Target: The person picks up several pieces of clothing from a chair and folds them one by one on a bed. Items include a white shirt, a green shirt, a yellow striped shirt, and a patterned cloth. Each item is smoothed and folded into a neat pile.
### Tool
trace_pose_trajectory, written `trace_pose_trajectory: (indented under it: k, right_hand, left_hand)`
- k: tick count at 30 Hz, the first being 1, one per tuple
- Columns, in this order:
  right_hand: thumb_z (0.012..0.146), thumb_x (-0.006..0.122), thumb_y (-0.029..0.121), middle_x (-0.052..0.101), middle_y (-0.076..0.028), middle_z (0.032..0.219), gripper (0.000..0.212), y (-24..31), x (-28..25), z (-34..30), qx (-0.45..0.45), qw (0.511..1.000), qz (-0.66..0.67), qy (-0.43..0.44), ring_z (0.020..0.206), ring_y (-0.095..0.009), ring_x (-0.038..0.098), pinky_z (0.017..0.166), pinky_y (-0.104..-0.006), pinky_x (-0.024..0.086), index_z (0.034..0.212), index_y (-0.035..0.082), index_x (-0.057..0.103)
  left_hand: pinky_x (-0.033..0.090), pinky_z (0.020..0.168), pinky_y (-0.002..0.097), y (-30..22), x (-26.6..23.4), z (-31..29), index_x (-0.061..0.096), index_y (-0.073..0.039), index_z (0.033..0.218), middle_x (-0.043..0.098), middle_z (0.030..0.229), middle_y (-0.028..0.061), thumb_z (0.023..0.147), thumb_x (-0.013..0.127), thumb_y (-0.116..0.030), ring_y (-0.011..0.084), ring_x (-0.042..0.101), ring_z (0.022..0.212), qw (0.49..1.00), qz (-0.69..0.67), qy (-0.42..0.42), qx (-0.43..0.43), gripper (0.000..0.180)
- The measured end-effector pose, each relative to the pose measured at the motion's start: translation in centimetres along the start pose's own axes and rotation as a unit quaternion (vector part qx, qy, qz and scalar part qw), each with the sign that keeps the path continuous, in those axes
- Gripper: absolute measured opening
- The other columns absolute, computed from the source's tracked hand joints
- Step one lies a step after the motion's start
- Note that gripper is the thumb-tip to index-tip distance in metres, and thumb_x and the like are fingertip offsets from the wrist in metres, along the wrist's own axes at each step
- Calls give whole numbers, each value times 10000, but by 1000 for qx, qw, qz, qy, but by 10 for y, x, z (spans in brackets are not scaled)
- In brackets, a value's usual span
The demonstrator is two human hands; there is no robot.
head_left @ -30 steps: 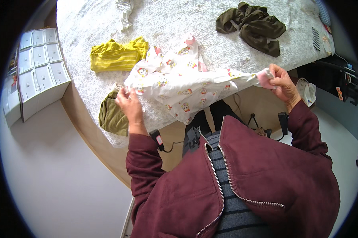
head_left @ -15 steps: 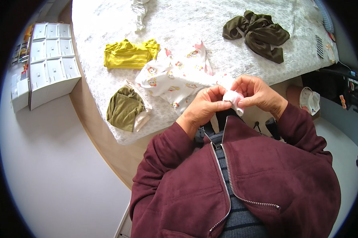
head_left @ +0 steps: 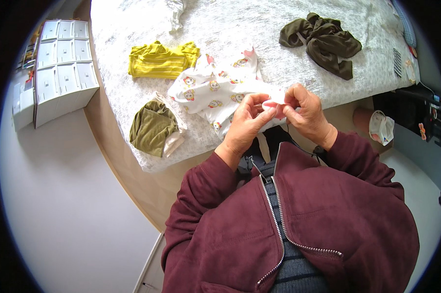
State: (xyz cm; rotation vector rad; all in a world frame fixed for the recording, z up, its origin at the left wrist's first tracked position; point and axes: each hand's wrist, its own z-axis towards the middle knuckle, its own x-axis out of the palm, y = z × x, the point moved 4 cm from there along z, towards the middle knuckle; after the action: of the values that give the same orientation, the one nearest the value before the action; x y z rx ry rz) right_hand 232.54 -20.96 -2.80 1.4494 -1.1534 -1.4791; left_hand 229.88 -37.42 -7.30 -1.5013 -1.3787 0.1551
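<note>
A white garment with small cartoon figures and pink trim lies spread on the bed's near edge, one end raised toward me. My left hand pinches that end, where pink cloth shows between the hands. My right hand grips the same end from the other side, thumb and fingers pressed together. Exactly which part of the garment the fingers hold is partly hidden. Left of the garment are a yellow striped top, folded, and an olive-green piece of clothing over a pale cloth.
A pale patterned cover lies over the bed. Toward the far right is a crumpled dark brown garment; white cloth lies at the far edge. White drawer boxes stand at left, and a lined bin at right.
Both hands have shifted slightly up and to the left. The white end they hold has been turned, so more pink cloth shows between the fingers.
</note>
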Motion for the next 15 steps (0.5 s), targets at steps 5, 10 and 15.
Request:
trace_pose_trajectory:
  k: [5,10,15]
  right_hand:
    - [746,606,-65,536,-98,720,172,0,5,12,39,998,55,5,614,-206,541,553,-345,449,838,19,488]
    - [739,603,-54,515,-117,714,150,10,18,24,-69,994,-83,-2,618,-266,536,563,-370,445,815,19,497]
    - [729,608,-41,503,-120,699,139,21,29,29,-119,987,-99,40,636,-295,550,574,-388,437,794,25,504]
  left_hand:
    - [485,965,338,-16,0,-6,566,2,1212,645,1147,101,916,646,-95,180,620,1072,981,-152,119,2,321]
    - [534,816,289,-15,-7,2,595,-29,1015,667,947,58,853,671,26,135,649,866,996,-70,55,0,186]
    - [474,568,303,-20,-42,7,442,-47,780,517,726,26,744,600,66,119,537,631,935,291,-199,34,198]
